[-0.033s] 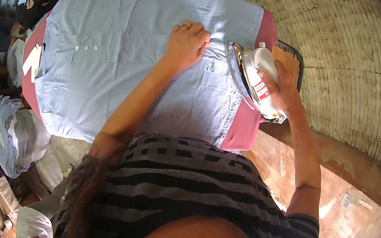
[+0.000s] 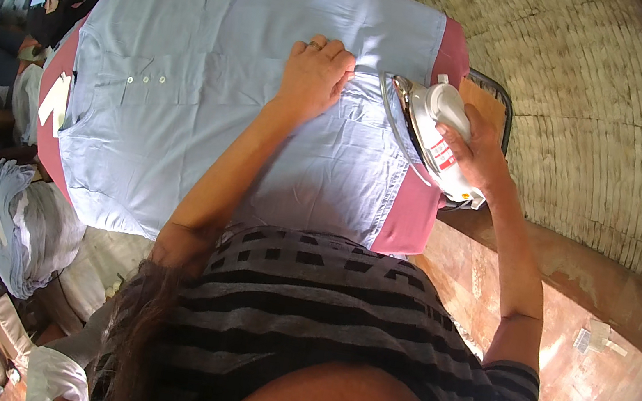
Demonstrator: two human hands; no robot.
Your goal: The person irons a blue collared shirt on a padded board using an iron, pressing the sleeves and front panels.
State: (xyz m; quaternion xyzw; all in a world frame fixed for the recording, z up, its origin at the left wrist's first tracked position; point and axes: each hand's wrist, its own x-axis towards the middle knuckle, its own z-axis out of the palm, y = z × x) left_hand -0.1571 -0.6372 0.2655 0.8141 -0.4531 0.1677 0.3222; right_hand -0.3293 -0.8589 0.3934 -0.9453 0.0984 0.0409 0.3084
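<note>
A light blue shirt (image 2: 224, 128) with a short row of white buttons lies spread over the red-covered ironing board (image 2: 405, 217). White tags show at its collar, on the left. My left hand (image 2: 318, 80) rests on the shirt right of the middle, fingers curled down and seemingly gripping the fabric; the fingertips are partly hidden. In my right hand (image 2: 478, 149) is a white clothes iron (image 2: 444, 107), held by its handle. The iron stands at the shirt's hem end, its soleplate edge facing left, over creased cloth. Whether the soleplate touches the cloth I cannot tell.
A black metal frame (image 2: 503, 95) sticks out at the board's right end. Beyond it is a rough, pale woven surface (image 2: 585, 99). A worn wooden ledge (image 2: 577, 264) runs at the right. Folded clothes (image 2: 42, 233) are piled at the lower left.
</note>
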